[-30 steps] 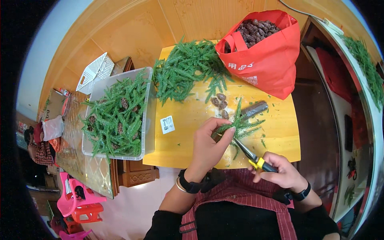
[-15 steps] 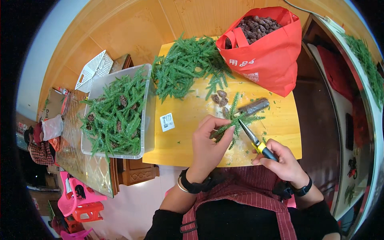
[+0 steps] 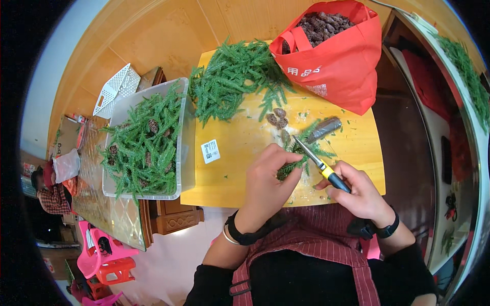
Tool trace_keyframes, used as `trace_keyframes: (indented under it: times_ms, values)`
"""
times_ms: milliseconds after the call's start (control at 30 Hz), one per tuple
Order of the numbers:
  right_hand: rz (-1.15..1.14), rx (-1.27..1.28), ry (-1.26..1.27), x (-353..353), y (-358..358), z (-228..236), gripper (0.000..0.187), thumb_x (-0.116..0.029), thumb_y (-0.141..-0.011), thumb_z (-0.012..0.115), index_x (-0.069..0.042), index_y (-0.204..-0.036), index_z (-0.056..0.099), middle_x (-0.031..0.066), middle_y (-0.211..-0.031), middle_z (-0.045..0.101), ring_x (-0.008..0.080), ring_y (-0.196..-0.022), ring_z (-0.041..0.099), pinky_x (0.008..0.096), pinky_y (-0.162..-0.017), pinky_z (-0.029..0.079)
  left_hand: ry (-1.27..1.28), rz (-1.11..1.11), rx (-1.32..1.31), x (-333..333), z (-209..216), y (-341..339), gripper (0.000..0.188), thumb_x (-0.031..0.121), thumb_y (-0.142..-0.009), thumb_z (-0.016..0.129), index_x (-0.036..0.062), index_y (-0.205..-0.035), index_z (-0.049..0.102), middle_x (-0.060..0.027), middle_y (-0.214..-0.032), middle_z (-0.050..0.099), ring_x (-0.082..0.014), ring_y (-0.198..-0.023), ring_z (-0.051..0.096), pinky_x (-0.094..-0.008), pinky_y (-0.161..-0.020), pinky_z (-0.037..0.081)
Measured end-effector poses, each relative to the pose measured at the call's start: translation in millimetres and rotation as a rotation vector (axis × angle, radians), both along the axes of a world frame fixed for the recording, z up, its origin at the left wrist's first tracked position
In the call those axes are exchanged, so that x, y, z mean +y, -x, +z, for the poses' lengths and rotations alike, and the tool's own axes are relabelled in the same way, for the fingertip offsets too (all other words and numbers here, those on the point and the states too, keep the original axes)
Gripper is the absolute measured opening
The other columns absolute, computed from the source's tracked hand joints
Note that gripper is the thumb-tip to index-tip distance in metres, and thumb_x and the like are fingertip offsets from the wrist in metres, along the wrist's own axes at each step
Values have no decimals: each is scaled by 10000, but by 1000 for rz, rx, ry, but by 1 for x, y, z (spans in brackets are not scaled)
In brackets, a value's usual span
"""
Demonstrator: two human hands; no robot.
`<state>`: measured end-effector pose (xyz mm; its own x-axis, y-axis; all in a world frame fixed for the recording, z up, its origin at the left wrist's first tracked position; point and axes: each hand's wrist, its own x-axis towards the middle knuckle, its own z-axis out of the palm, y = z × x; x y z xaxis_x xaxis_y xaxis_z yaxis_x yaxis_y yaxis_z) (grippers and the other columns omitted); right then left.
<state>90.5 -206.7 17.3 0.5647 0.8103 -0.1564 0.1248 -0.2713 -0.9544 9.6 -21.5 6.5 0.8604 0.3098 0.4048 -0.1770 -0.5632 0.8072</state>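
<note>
In the head view, pinching a green needle sprig (image 3: 291, 166) between the thumb and bent fingers of the left hand (image 3: 271, 176), leaving almost no gap. Curling the right hand (image 3: 356, 189) around the dark-and-yellow handles of long-nosed pliers (image 3: 321, 164), aiming the metal nose just beyond the left fingertips. Probably touching the sprig there, overlapping too closely for certainty. Looking bright green and feathery, bristling with short, spiky needles past the left thumb. Working above a yellow tabletop (image 3: 235, 178), facing small brown pine cones (image 3: 277, 119) just ahead of the left hand and a dark, plastic-wrapped bundle (image 3: 326, 128) ahead of the right. Having a clear tub (image 3: 188, 148) of cone-dotted greenery (image 3: 137, 153) well left of the left hand.
</note>
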Motion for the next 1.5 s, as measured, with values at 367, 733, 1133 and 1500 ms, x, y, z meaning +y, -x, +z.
trace_keyframes:
  times_ms: [367, 733, 1133, 1500]
  values:
    - [122, -102, 138, 5, -12, -5, 171, -59, -739, 576, -42, -778, 410, 52, -737, 615, 58, -619, 473, 216, -538, 360, -33, -22, 84, 7, 1, 1, 117, -10, -694, 653, -10, -806, 618, -80, -706, 541, -172, -651, 534, -249, -580, 402]
    - [68, 276, 26, 13, -12, -3, 133, -115, -795, 539, -38, -785, 431, 55, -758, 637, 93, -600, 526, 255, -522, 407, -111, -13, 81, 9, -2, -1, 108, -1, -697, 636, -10, -802, 615, -109, -689, 528, -224, -637, 536, -279, -566, 402]
    - [106, -340, 132, 17, -7, -7, 80, -84, -806, 514, -26, -814, 459, 77, -824, 633, 83, -699, 510, 247, -631, 416, -160, 95, 61, 1, -6, 0, 111, 31, -696, 646, 2, -796, 606, -109, -672, 516, -229, -588, 525, -292, -517, 391]
    - [194, -109, 121, 20, -14, -11, 109, -92, -776, 531, -21, -843, 484, 52, -678, 574, 161, -606, 546, 271, -574, 427, 19, -26, 163, 14, -9, 3, 87, 30, -717, 642, -14, -789, 619, -90, -696, 543, -174, -641, 529, -249, -559, 379]
